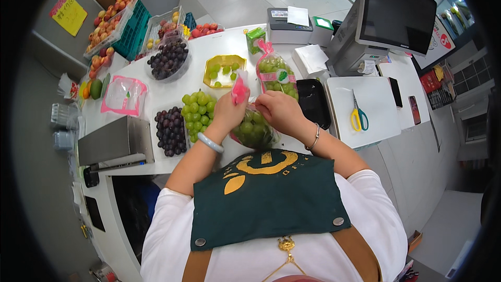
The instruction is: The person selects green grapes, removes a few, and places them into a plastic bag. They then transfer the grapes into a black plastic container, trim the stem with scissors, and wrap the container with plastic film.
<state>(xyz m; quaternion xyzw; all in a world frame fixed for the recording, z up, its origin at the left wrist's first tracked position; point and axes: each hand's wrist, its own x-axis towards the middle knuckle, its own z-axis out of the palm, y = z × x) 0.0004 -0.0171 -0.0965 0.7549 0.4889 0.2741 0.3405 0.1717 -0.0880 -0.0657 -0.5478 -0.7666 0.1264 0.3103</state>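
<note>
Close in front of my apron, a clear plastic bag of green grapes [253,130] rests on the white counter. My left hand [231,111] grips the bag's gathered neck, and its pink top sticks up above the fist. On the neck's other side my right hand [282,110] has its fingers curled, pinching the bag's edge; the fingertips are partly hidden. Just beyond, a tied bag of green grapes [276,73] with a pink band lies on the counter. Left of my left hand are loose-bunched green grapes [199,111] and a tray of dark grapes [171,131].
A yellow tray [209,83] holds several loose green grapes. To the right are a black tray [314,103], scissors [357,115] on a white cutting board [375,94] and a monitor [397,11]. A flat pink-edged bag [124,94] and a metal box [113,141] stand left.
</note>
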